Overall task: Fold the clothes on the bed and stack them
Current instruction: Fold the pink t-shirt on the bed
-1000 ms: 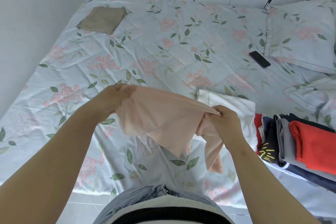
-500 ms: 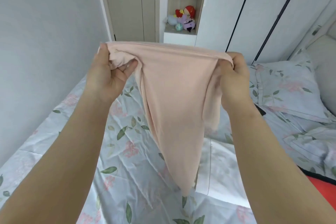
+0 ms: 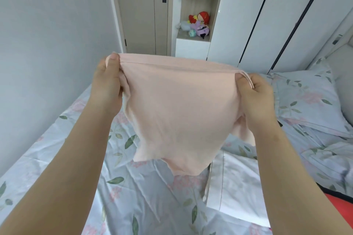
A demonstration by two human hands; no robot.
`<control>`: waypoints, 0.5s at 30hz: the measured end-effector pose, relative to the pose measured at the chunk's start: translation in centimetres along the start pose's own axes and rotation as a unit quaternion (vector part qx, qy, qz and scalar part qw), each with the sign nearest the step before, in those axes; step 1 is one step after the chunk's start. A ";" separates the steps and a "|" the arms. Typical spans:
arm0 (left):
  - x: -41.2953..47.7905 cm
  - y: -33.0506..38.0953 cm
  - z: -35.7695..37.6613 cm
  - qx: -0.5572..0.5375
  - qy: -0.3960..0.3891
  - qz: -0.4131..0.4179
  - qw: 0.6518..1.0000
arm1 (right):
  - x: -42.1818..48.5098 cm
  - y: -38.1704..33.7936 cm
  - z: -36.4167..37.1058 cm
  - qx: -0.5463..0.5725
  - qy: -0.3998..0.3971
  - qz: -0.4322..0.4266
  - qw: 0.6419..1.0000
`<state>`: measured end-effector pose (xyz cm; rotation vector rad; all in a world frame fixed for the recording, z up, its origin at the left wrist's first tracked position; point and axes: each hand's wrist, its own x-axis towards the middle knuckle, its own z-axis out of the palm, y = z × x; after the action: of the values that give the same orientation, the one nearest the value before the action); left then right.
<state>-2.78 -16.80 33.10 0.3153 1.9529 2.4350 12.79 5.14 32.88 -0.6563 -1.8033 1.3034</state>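
Observation:
A pale pink garment hangs in the air above the floral bed, stretched between both hands. My left hand pinches its hemmed top edge at the left corner. At the right corner my right hand grips the same edge, with a strip of hem running over the fingers. The cloth spreads wide and hangs down to a ragged lower end. A folded white garment lies on the bed below, to the right. A sliver of red clothing shows at the right edge.
A floral pillow lies at the right. Behind the bed stand a door, a shelf niche with plush toys and white wardrobe doors. A grey wall borders the bed's left side.
The hands lifted the pink garment from low over the bed to chest height, then pulled apart, so the narrow hanging cloth now spreads wide. The view tilted up toward the door.

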 end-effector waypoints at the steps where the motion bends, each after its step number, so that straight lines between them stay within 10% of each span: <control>1: 0.2 -0.6 -0.3 0.017 0.002 -0.024 1.000 | -0.1 0.6 -0.1 -0.015 -0.018 0.010 1.000; 7: -1.5 -3.9 -1.6 0.137 -0.044 -0.123 0.982 | -1.2 3.1 -0.9 -0.094 -0.170 0.067 0.979; 10: -2.4 -4.5 -2.3 0.265 -0.223 -0.033 0.938 | -1.7 3.7 -1.3 -0.104 -0.224 0.091 0.965; 15: -1.4 -6.2 -3.3 0.684 -0.500 0.026 0.530 | -1.9 4.3 -1.6 -0.282 -0.441 0.093 0.847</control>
<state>-2.67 -18.82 26.24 1.2669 2.3662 -0.1777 15.00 5.91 28.53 -0.5738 -3.0195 1.2983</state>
